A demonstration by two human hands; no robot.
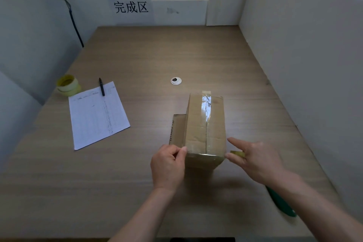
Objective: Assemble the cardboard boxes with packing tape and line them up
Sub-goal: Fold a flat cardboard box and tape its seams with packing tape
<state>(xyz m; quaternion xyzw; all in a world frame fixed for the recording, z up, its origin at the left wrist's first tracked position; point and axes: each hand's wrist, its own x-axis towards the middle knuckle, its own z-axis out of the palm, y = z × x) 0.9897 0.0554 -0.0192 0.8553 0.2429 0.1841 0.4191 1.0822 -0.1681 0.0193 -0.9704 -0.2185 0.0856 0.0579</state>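
On the wooden table point(137, 61) stands 1 cardboard box point(204, 129), near the front edge, with a strip of clear tape point(206, 104) along its top seam. The left hand point(169, 165) pinches the tape end at the box's near left corner. The right hand point(257, 159) holds 1 tape roll point(237, 153) beside the right corner, index finger stretched out. At the far left are 2 stacked yellow tape rolls point(68, 85), 1 paper sheet point(98, 116) and 1 black pen point(101, 89). 1 green-handled tool point(280, 202) lies under the right forearm.
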